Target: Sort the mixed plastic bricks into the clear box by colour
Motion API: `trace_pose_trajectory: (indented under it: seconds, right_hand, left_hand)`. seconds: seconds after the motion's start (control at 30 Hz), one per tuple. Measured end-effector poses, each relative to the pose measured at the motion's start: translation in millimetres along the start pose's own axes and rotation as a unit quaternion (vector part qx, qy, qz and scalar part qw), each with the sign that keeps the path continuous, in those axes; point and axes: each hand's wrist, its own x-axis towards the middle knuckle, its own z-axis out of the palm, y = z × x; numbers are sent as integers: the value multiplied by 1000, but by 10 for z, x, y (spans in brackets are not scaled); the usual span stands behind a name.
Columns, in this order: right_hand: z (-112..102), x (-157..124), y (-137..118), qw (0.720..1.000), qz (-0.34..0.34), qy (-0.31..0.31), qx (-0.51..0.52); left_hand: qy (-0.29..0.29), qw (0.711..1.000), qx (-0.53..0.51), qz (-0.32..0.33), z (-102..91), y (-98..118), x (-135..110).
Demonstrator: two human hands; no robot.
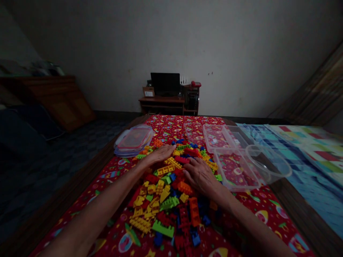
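Observation:
A heap of toy building bricks (pixel 164 192) in yellow, red, green, blue and orange is spread over the middle of the table. My left hand (pixel 164 152) reaches across its far left side, palm down, with fingers stretched out flat. On the right side of the heap rests my right hand (pixel 200 174), its fingers spread and slightly bent over the bricks. A long red brick (pixel 182 160) lies just by its fingertips. Neither hand visibly grips a brick, though the undersides of both are hidden.
Clear plastic containers (pixel 235 171) stand along the table's right side. Stacked lids (pixel 134 139) lie at the left. A red patterned cloth (pixel 171 123) covers the table. Beyond its right edge is a bed (pixel 316 171); a desk with a monitor (pixel 165 84) stands against the wall.

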Motion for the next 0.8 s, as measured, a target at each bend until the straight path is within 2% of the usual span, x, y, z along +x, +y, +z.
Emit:
trace_pose_trajectory:
  seconds: [0.1,0.17,0.27,0.33,0.43,0.5,0.57,0.67,0.8]
  right_hand:
    - [-94,3,29,999,-22,-20,22]
    - [-148,-11,62,999,-32,-3,38]
    - [-216,-38,113,997,-34,44,61]
    - [-251,-43,138,995,-28,46,81]
    - [-286,-34,161,994,-1,60,96]
    - [-299,-30,170,993,16,79,87]
    - [-309,-31,175,994,21,80,68]
    - [-316,-35,172,996,23,78,41]
    - [-289,-28,159,996,25,68,51]
  left_hand:
    - [-78,997,-13,12,-88,150,-202]
    - [-92,994,-31,45,-211,236,-369]
    - [8,999,-36,37,-402,252,-609]
    - [93,995,-9,23,-462,121,-746]
    - [160,986,49,-11,-383,-233,-922]
    - [157,984,75,-42,-249,-442,-1015]
    - [129,987,71,-71,-111,-538,-1077]
    - [118,988,38,-93,15,-464,-1109]
    - [95,993,-15,-70,48,-200,-1085]
